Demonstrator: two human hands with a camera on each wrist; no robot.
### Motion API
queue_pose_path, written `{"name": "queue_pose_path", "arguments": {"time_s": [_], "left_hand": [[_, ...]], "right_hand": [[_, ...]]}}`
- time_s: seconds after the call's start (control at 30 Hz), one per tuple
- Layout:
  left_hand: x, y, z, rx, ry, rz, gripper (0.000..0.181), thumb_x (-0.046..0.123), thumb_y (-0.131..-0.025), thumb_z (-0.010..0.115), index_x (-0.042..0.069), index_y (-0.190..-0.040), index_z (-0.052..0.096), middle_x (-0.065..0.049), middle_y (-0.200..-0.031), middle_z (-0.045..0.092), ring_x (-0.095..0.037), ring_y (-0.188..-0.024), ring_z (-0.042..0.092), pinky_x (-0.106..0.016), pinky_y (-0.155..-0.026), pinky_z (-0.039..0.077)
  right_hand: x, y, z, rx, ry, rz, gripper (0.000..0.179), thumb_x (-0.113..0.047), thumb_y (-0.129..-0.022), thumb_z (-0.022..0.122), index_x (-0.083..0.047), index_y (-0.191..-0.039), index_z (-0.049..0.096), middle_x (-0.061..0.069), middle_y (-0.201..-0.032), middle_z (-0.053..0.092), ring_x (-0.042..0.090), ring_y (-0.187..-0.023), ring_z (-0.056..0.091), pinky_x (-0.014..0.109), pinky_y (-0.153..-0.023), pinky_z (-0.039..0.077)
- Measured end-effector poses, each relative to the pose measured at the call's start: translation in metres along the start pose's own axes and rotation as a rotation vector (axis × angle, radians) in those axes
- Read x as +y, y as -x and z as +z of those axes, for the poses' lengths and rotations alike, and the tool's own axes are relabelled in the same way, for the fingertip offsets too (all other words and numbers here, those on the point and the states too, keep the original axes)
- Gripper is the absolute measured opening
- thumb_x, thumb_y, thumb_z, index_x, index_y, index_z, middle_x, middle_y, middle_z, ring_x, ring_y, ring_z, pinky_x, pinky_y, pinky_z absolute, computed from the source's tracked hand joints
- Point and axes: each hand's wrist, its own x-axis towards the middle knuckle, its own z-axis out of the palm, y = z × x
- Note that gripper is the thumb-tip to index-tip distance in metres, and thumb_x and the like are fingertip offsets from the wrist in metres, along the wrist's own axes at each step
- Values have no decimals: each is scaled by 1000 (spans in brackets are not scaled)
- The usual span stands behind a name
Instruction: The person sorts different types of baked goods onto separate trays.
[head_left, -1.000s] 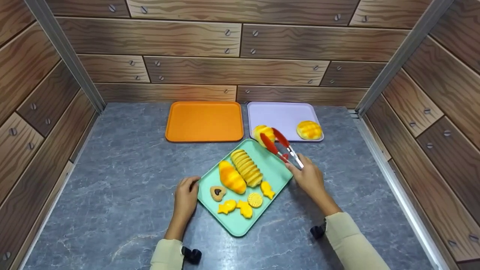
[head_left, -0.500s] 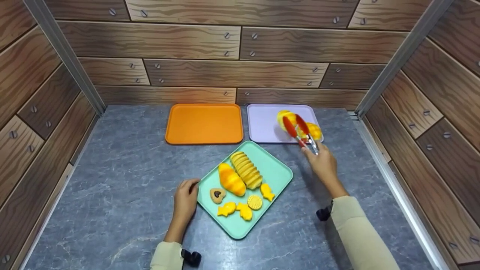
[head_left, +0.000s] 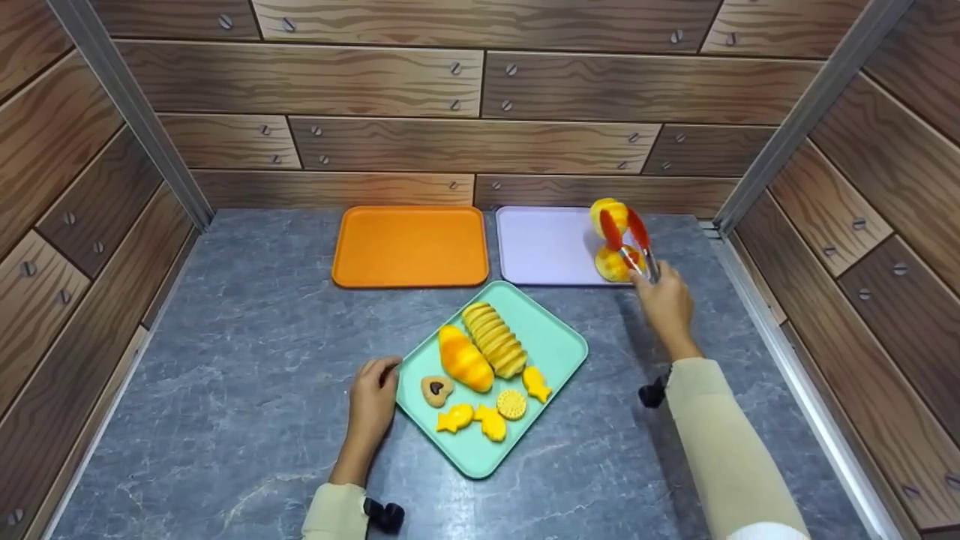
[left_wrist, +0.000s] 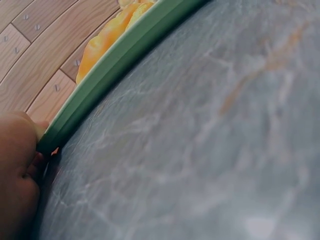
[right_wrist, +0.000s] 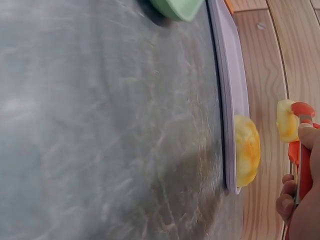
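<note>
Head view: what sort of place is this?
Probably a staged booth rather than a working kitchen: wood-patterned walls and metal corner posts stand around a marbled grey table, and the green tray holds toy-looking bread.

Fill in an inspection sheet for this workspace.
Surface: grey marbled tabletop.
Job's things: green tray, set at an angle, bears two breads and five small biscuits; red-tipped tongs grip one bun, raised near the purple tray, where another bun lies; orange tray left of the purple one.
Clutter: nothing seen.
Hands: left hand pinches the green tray's edge; right hand holds the tongs.
Cables: nothing seen.
Surroundings: wood-patterned walls on three sides, metal corner posts.
</note>
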Motion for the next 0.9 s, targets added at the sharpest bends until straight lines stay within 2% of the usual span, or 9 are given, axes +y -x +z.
{"name": "queue_pose_path", "arguments": {"time_s": [0.27,0.43,0.53,0.63,0.8,0.9], "left_hand": [[-1,0,1,0,8,13,19,5,-97,63,7,-112,74,-9,-111,71,-27,-111,62,-44,-95,49],[-1,-1,0,7,16,25,19,4,-97,63,7,-112,74,-9,-109,71,-27,-109,62,-44,-94,50],[-1,-1,-1,15,9,29,18,4,-96,63,7,-110,74,-8,-107,71,-26,-106,63,-43,-92,50],[-1,-2,-1,18,1,32,18,3,-96,63,7,-109,75,-9,-105,71,-26,-105,63,-44,-91,50],[0,-1,0,12,3,20,18,4,-96,63,7,-110,74,-8,-107,71,-26,-107,63,-44,-92,50],[0,-1,0,11,5,22,18,4,-96,63,8,-110,74,-8,-108,70,-26,-107,63,-44,-92,50]], "right_hand": [[-1,-17,12,-88,56,120,61,-46,-97,62,5,-131,57,28,-115,62,49,-104,60,61,-89,45],[-2,-27,22,-115,67,181,61,-48,-98,60,6,-128,58,28,-117,63,48,-106,60,61,-90,46],[-4,-32,26,-150,64,215,66,-50,-99,57,6,-133,55,28,-123,62,47,-108,60,59,-93,47],[-5,-34,29,-164,65,251,65,-50,-99,56,7,-132,55,28,-124,62,45,-108,60,58,-93,47],[-3,-35,30,-144,72,261,59,-47,-99,58,8,-122,60,28,-120,65,47,-106,61,58,-89,47],[-2,-36,30,-151,82,258,58,-46,-98,58,8,-121,60,29,-121,65,48,-108,60,59,-90,47]]}}
